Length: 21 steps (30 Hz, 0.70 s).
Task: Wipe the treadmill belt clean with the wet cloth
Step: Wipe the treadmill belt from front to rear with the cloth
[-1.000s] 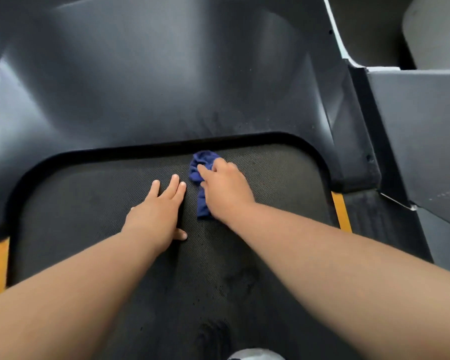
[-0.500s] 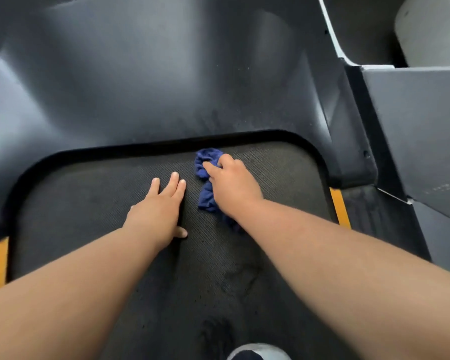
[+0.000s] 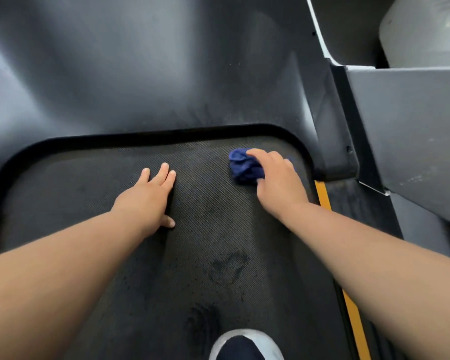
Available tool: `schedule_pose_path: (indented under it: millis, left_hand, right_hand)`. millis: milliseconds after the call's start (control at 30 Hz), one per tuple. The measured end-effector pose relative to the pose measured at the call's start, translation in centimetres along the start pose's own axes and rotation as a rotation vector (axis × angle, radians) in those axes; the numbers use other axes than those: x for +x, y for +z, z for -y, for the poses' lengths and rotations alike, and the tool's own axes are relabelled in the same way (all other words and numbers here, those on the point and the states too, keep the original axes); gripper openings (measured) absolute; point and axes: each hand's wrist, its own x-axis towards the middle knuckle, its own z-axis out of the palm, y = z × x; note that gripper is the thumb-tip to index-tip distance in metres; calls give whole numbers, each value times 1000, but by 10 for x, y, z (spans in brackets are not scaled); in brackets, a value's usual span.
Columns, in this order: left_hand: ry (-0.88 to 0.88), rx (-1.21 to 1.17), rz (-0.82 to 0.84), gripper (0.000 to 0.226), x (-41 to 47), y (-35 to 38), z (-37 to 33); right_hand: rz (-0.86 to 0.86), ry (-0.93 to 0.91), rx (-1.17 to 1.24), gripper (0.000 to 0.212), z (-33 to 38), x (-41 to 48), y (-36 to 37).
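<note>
The left hand (image 3: 147, 196) is lying palm down on the black belt (image 3: 205, 255), a little left of the frame's centre. Its fingers (image 3: 164, 172) are straight and close together, pointing toward the top of the frame, and its thumb (image 3: 170, 224) is sticking out to the right, also flat on the belt. The left forearm (image 3: 50, 268) is running up from the lower left corner.

The right hand (image 3: 278, 183) is sitting right of centre, near the belt's rounded upper right corner. It is gripping a bunched blue cloth (image 3: 244, 167). The fingers (image 3: 257, 154) are curling over the top of the cloth and holding it down against the belt. The knuckles are raised, and the wrist is bending back toward the lower right. Most of the cloth is showing on the hand's left side, and a small blue edge is peeking out on its right. The right forearm (image 3: 387, 261) is coming in from the right edge. The two hands are well apart.

A dark grey cover (image 3: 153, 74) is filling the upper part of the frame above the belt. A yellow stripe (image 3: 322, 193) is running along the belt's right edge, just beside the right wrist. Dull smudges (image 3: 226, 268) are showing on the belt in the lower centre, and the toe of a shoe (image 3: 244, 346) is resting at the bottom edge.
</note>
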Motion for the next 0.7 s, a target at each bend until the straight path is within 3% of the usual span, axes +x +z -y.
schedule_pose_path:
  millis: [67,167,233,333,467,567,633,700]
  left_hand:
    - [-9,15,-27,109,-4,-1,-9]
    - [109,87,-79,102,-7,-6,-32]
    - [115,11,-26,105,-8,-13,-45]
    - [98,-40,47,116,4,-20,-49]
    - [73,75,176,123,9,-18,-53]
    - [59,87,151,123,8,-14,-56]
    - [67,59,115,126,6,-12,-51]
    - [43,9,74,130,4,-9,-45]
  right_hand:
    - [-5,-29,27,52,-7,9,-4]
    - [93,-38,-185,55,-21,20,-6]
    - [179,-18,-231,60,-28,2,-8]
    - [201,-29,-157,50,-33,-45,-4]
    - [108,36,20,41,-36,-43,3]
    - [-93,178,83,44,-26,8,4]
    - [-65,285,49,43,-20,42,-4]
    - [-15,243,-7,32,-15,45,-4]
